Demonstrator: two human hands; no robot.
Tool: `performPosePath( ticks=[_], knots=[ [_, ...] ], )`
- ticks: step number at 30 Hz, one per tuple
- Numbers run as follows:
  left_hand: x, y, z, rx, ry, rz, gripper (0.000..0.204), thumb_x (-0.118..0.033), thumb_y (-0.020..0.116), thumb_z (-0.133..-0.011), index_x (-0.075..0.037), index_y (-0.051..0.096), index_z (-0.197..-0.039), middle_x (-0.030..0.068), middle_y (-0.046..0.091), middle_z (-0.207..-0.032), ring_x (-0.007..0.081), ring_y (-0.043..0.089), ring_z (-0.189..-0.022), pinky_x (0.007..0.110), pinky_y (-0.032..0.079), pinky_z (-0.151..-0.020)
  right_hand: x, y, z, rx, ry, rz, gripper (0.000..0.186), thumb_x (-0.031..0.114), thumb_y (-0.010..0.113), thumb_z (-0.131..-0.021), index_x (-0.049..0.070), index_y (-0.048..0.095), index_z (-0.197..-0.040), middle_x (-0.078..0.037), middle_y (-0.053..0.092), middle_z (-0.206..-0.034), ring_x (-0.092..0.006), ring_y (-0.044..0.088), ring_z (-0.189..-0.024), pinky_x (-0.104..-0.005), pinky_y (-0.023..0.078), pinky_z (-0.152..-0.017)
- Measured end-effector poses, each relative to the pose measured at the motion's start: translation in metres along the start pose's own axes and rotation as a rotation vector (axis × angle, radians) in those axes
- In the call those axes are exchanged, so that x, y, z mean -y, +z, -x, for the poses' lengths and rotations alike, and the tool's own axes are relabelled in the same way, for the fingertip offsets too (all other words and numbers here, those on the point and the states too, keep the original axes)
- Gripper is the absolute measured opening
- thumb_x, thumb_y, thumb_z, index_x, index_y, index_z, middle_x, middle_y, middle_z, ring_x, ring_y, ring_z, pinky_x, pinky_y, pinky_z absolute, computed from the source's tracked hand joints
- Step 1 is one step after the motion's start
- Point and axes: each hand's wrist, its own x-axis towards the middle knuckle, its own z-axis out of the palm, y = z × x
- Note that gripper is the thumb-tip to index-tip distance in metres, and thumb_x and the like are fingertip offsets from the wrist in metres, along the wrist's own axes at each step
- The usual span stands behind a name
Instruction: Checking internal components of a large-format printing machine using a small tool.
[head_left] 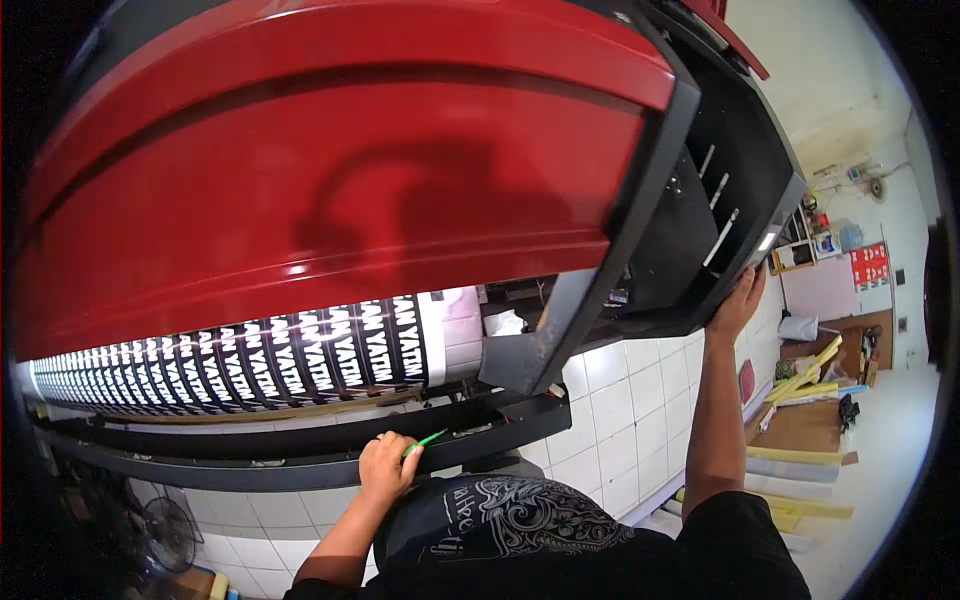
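A large red and black machine [450, 180] fills the upper view, with a printed black-and-white banner [250, 350] running beneath its red cover. My left hand [388, 462] holds a slim green pen-like tool [431, 437] at a long black rail [300, 464] along the machine's lower front. At the right, my right hand [738, 298] grips the lower outer edge of the open black end housing [700, 265]; its fingertips are partly hidden. Several pale strips show inside that housing.
White tiled floor [640, 420] shows below the machine. Along the right wall are yellow and white rolls [800, 470], cardboard [860, 340] and shelves with small items [800, 235]. A black fan [170, 530] stands at the lower left.
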Motion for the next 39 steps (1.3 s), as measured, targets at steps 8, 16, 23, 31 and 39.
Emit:
performPosePath(
  ticks=[8, 16, 23, 31, 39],
  knots=[
    [-0.001, 0.016, -0.005, -0.078, -0.085, -0.23, 0.014, -0.026, 0.072, -0.085, -0.013, 0.067, -0.083, 0.0057, 0.059, -0.075, 0.0274, 0.057, -0.067, 0.04, 0.045, -0.061, -0.004, -0.007, 0.001, 0.03, 0.022, 0.012, 0.058, 0.032, 0.042, -0.109, -0.003, 0.03, -0.153, -0.019, 0.041, -0.149, -0.0272, 0.044, -0.133, -0.0367, 0.034, -0.113],
    [-0.002, 0.02, -0.008, -0.058, -0.112, -0.308, 0.014, -0.027, 0.071, -0.086, -0.013, 0.066, -0.084, 0.0054, 0.058, -0.075, 0.0272, 0.058, -0.068, 0.04, 0.045, -0.062, 0.005, 0.001, 0.003, -0.014, -0.006, 0.105, 0.057, 0.031, 0.042, -0.108, -0.003, 0.032, -0.153, -0.019, 0.042, -0.149, -0.0279, 0.046, -0.132, -0.0357, 0.035, -0.111],
    [-0.002, 0.021, -0.009, -0.062, -0.094, -0.342, 0.015, -0.027, 0.07, -0.086, -0.014, 0.065, -0.083, 0.005, 0.058, -0.075, 0.0266, 0.058, -0.068, 0.04, 0.045, -0.061, 0.003, -0.001, 0.003, 0.006, 0.047, -0.005, 0.056, 0.028, 0.04, -0.108, -0.002, 0.03, -0.154, -0.018, 0.041, -0.15, -0.0275, 0.046, -0.131, -0.0354, 0.035, -0.111],
    [-0.001, 0.021, -0.009, -0.048, -0.097, -0.328, 0.014, -0.028, 0.07, -0.086, -0.014, 0.066, -0.084, 0.0048, 0.058, -0.075, 0.0263, 0.059, -0.068, 0.04, 0.045, -0.062, 0.003, -0.002, 0.002, 0.011, 0.077, 0.017, 0.056, 0.029, 0.04, -0.109, -0.001, 0.029, -0.154, -0.017, 0.042, -0.148, -0.0253, 0.048, -0.128, -0.0332, 0.04, -0.107],
    [-0.001, 0.021, -0.008, -0.045, -0.096, -0.336, 0.014, -0.028, 0.071, -0.086, -0.014, 0.066, -0.085, 0.0048, 0.058, -0.076, 0.0263, 0.059, -0.069, 0.04, 0.045, -0.062, 0.001, -0.003, -0.001, 0.01, 0.037, 0.049, 0.057, 0.029, 0.039, -0.109, -0.003, 0.027, -0.154, -0.018, 0.04, -0.151, -0.0266, 0.045, -0.133, -0.0345, 0.037, -0.11]
  ],
)
